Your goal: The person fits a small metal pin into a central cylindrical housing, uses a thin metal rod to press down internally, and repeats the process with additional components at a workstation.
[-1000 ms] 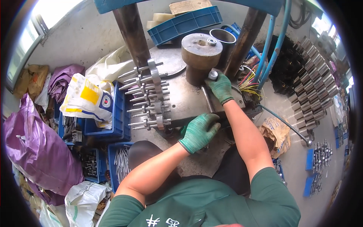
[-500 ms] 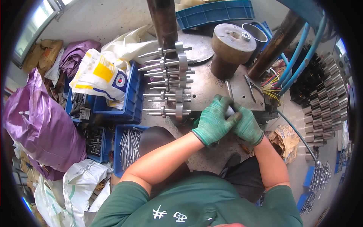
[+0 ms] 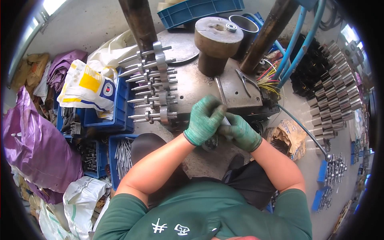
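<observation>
Both my hands wear green knit gloves and meet at the near edge of the steel bench plate. My left hand is closed, its thumb and curled fingers against a short, shiny metal piece. My right hand grips the same piece from the other side; the gloves cover most of it, so its kind stays unclear. Just beyond my fingers, a thin metal rod lies on the plate. Pliers rest to its right. Metal shafts with round discs line up along the plate's left side.
A heavy steel block carries a small bearing. Dark columns rise behind the plate. At left are blue crates, a box of metal rods and a purple sack. Stacked metal cylinders stand right.
The whole view has shifted, so the bench and my hands appear further left. More of the shiny piece shows between my gloves. Both hands stay together near the plate's edge.
</observation>
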The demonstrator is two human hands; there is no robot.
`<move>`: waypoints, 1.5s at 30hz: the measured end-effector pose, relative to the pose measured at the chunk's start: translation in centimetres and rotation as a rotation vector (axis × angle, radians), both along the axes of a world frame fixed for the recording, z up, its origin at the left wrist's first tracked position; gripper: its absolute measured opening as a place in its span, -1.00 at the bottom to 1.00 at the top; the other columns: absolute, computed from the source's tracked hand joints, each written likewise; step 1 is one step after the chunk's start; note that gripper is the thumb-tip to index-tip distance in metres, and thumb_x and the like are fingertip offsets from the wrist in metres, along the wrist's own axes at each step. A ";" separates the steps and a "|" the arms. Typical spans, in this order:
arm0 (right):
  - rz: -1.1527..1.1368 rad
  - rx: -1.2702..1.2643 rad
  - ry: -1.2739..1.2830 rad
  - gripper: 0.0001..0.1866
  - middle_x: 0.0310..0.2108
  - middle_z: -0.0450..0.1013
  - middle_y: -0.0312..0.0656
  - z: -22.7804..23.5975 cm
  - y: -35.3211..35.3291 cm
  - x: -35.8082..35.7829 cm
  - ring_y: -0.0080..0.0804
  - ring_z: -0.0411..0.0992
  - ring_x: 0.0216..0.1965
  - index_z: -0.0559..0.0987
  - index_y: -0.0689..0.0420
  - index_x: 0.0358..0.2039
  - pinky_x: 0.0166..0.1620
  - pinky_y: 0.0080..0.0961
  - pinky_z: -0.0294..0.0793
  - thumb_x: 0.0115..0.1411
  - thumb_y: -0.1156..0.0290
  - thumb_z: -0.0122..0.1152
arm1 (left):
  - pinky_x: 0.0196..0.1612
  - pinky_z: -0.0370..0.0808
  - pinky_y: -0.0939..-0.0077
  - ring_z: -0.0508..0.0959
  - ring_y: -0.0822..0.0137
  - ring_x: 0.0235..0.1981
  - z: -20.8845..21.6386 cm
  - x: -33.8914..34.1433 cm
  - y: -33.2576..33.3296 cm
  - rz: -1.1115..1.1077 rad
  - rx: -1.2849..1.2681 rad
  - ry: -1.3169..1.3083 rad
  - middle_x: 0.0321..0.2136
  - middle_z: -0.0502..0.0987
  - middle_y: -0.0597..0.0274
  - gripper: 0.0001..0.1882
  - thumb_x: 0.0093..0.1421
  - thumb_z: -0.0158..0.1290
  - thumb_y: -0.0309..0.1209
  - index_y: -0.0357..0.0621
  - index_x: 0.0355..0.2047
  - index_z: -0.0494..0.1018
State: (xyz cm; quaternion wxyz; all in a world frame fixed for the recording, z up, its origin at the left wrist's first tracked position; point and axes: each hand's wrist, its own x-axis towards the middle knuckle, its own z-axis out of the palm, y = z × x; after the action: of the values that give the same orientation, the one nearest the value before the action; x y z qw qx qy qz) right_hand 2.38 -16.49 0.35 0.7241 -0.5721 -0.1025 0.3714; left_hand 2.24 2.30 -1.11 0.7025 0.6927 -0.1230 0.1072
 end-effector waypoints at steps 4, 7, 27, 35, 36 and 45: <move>-0.389 0.305 0.257 -0.55 -0.14 0.53 -0.25 -0.4 -0.1 0.3 -0.52 0.52 -0.29 0.52 0.10 0.16 -0.27 -0.58 0.57 0.31 0.40 0.44 | -0.24 0.50 0.55 0.49 0.54 -0.35 -1.1 0.9 -0.2 0.158 -0.136 -0.105 -0.38 0.56 0.36 -0.72 0.45 0.24 -0.21 -0.19 -0.22 0.53; -0.521 0.447 0.341 -0.64 -0.21 0.49 -0.32 -0.4 -0.7 1.3 -0.53 0.50 -0.31 0.52 0.05 0.14 -0.31 -0.61 0.57 0.38 0.41 0.36 | -0.23 0.47 0.58 0.46 0.56 -0.34 -1.5 1.1 -0.8 0.155 -0.218 -0.043 -0.37 0.56 0.40 -0.69 0.45 0.24 -0.17 -0.19 -0.22 0.54; -0.725 0.468 0.632 -0.75 -0.33 0.46 -0.30 -3.9 1.1 3.3 -0.47 0.45 -0.38 0.49 0.04 -0.12 -0.35 -0.56 0.49 0.45 0.13 0.15 | -0.26 0.59 0.52 0.63 0.47 -0.33 -0.6 1.5 -0.7 0.209 0.034 -0.399 -0.19 0.63 0.22 -0.80 0.43 0.23 -0.35 -0.18 -0.04 0.58; -0.939 -0.433 -0.903 -0.49 -0.16 0.57 -0.15 -4.2 -5.5 12.7 -0.30 0.57 -0.22 0.44 0.19 0.30 -0.16 -0.34 0.63 0.39 0.40 0.30 | -0.36 0.46 0.66 0.48 0.59 -0.47 -0.4 0.4 -0.4 0.062 -0.345 0.277 -0.13 0.67 0.22 -0.68 0.54 0.04 -0.18 -0.18 0.02 0.56; -0.787 -0.701 -1.124 -0.44 -0.10 0.55 -0.07 -4.0 -5.8 13.1 -0.12 0.58 -0.10 0.44 0.11 0.30 0.05 -0.27 0.59 0.32 0.43 0.35 | -0.31 0.49 0.63 0.50 0.58 -0.44 -0.9 0.4 -0.4 0.021 -0.320 0.301 -0.10 0.66 0.22 -0.70 0.54 0.03 -0.22 -0.19 0.04 0.54; -0.578 -0.990 -1.029 -0.29 0.00 0.61 0.13 -1.7 -4.3 13.5 0.02 0.64 -0.02 0.40 0.00 0.41 0.09 -0.22 0.61 0.26 0.39 0.41 | -0.32 0.50 0.61 0.54 0.57 -0.43 -1.6 -1.0 -1.1 -0.040 -0.238 0.350 -0.05 0.67 0.23 -0.59 0.56 0.00 -0.10 -0.17 0.14 0.51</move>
State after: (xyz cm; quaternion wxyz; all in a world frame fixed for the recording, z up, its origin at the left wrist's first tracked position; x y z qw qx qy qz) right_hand 15.90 -20.74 -1.31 0.3128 -0.9342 -0.0947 -0.1428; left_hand 1.21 1.19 -2.67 0.7921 0.6102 0.0008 -0.0149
